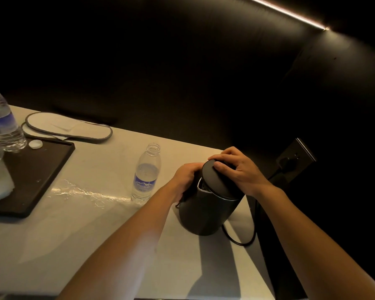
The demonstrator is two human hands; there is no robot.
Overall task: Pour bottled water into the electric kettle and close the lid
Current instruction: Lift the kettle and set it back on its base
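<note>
with the left hand [185, 177] clamped on the electric kettle [206, 210] handle at centre frame, the right hand [236, 167], fingers spread on the half-raised lid [214, 180], should press straight down until it seats.

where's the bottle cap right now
The cap lies at the far left of the head view, on the black tray's back corner, beside a capped bottle and near the slippers.

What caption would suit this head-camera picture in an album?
Right hand presses the lid onto the kettle, left hand steadying; uncapped bottle beside.
</note>
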